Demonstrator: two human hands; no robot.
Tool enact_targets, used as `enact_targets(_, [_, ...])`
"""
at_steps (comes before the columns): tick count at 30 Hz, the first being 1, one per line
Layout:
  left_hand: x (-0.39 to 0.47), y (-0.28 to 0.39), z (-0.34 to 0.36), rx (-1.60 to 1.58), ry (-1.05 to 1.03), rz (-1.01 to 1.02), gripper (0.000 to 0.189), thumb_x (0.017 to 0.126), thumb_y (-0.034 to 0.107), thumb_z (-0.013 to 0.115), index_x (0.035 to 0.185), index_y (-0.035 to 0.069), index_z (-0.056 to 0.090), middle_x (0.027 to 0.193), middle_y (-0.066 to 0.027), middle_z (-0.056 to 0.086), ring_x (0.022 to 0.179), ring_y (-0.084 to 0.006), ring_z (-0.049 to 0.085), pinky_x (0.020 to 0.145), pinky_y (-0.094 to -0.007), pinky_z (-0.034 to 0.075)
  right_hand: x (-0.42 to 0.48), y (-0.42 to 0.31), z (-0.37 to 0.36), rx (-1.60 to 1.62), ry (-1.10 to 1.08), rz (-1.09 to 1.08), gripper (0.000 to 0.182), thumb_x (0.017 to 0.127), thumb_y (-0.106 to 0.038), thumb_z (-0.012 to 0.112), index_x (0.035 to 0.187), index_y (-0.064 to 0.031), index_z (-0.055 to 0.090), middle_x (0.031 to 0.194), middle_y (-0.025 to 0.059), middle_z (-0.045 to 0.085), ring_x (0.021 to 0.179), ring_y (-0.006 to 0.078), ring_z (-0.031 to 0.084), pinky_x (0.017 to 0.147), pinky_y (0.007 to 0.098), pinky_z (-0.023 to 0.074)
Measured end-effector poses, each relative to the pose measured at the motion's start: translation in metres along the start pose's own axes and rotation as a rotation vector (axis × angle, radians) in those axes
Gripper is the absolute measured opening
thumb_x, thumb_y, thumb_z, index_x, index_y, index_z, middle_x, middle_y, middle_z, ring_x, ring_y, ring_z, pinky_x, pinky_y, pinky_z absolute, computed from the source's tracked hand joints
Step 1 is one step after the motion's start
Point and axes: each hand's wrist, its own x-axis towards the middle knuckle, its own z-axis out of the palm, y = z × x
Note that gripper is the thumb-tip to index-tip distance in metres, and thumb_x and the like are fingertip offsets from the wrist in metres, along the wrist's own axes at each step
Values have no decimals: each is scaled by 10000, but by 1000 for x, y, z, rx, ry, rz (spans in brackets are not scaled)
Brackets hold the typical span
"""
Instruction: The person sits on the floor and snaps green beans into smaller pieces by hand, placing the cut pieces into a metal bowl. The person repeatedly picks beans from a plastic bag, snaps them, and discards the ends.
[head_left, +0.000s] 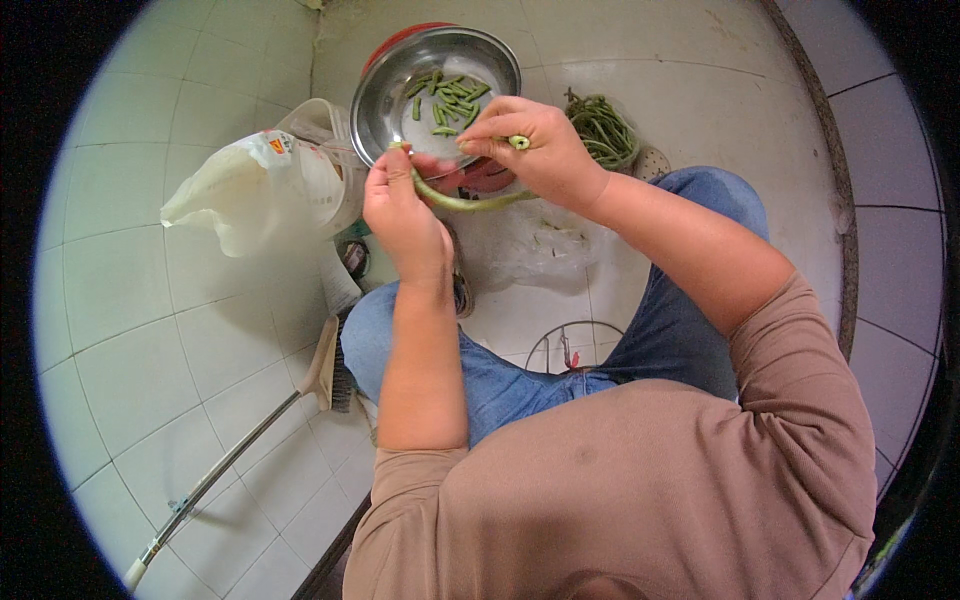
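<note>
A long green bean (465, 203) curves below and between my hands. My left hand (405, 199) pinches one end of it at the near left rim of a stainless steel bowl (362, 97). Over the bowl's near right edge, my right hand (536, 146) has its fingers closed on green bean, and a cut bean end pokes out between them. Whether that is the same bean, I cannot tell. Short bean pieces (454, 101) lie in the bowl. To the right of my right hand sits a bundle of long beans (600, 131) in a clear plastic bag.
A bin with a white plastic bag (255, 180) stands left of the bowl against the tiled wall. Clear plastic (547, 247) with small scraps lies on the floor between my legs. A long-handled broom (322, 367) leans at the left. A raised stone edge (825, 165) runs along the right.
</note>
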Motion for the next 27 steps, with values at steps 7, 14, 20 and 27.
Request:
enact_targets(7, [0,9,-10,30,-273,-447,168,844,176,652,932,43,598,556,83,414,403,-5,271,357,-177,179,5,1,-8,-24,-43,-40,122,789,-123,656,889,-68,699,831,86,608,773,214,593,694,300,466])
enact_targets(14, [1,5,-11,89,-270,-398,137,857,148,631,937,46,590,561,78,395,418,-15,282,367,-176,206,5,-1,-10,-74,-90,-55,139,784,-139,662,894,-64,698,830,86,604,778,216,592,698,298,462])
enact_targets(20, [2,5,-7,363,-258,-270,199,852,186,644,909,-4,641,662,21,568,503,-39,442,450,-190,346,1,6,-4,401,-66,189,140,830,-111,638,896,6,677,808,4,580,672,84,527,596,227,425])
enact_targets(27, [-11,-6,5,884,-496,-274,201,791,167,625,880,-5,681,702,-68,636,651,-90,526,643,-251,441,18,0,-23,682,-19,530,234,855,-182,624,1010,-9,645,579,-63,442,479,12,297,420,197,206])
